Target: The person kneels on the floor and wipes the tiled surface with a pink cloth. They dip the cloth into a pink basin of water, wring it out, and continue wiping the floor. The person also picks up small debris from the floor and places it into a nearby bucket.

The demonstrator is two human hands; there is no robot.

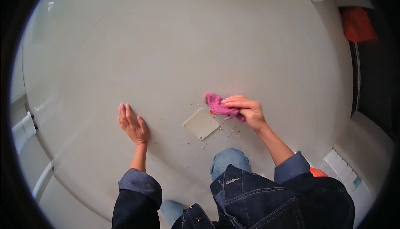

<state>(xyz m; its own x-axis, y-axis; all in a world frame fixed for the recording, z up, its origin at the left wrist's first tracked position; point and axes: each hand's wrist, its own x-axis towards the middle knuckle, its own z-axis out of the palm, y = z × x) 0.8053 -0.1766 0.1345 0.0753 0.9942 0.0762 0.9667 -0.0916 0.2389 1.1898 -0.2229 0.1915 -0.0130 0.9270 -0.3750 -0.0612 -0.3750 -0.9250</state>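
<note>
My left hand (133, 124) rests palm down on the pale floor (150, 57), holding nothing, its thumb apart from the fingers. In my right hand (250, 111) is a bunched pink cloth (217, 105), low over the floor or touching it; I cannot tell which. A flat, square cream-coloured plate (201, 124) with rounded corners and a small hole at its near corner lies between my hands. Beside its right edge, partly covered by the cloth, is a small orange piece (212, 112). Scattered crumbs and bits of debris (232, 131) lie around the plate, mostly to its right and nearer me.
My bent knee (231, 161) in blue jeans is just below the debris. White furniture with pale handles (42, 179) borders the left. On the right stands a dark-fronted unit (375, 82) with a red-orange item (359, 24) at its top. A ridged white object (340, 165) sits at lower right.
</note>
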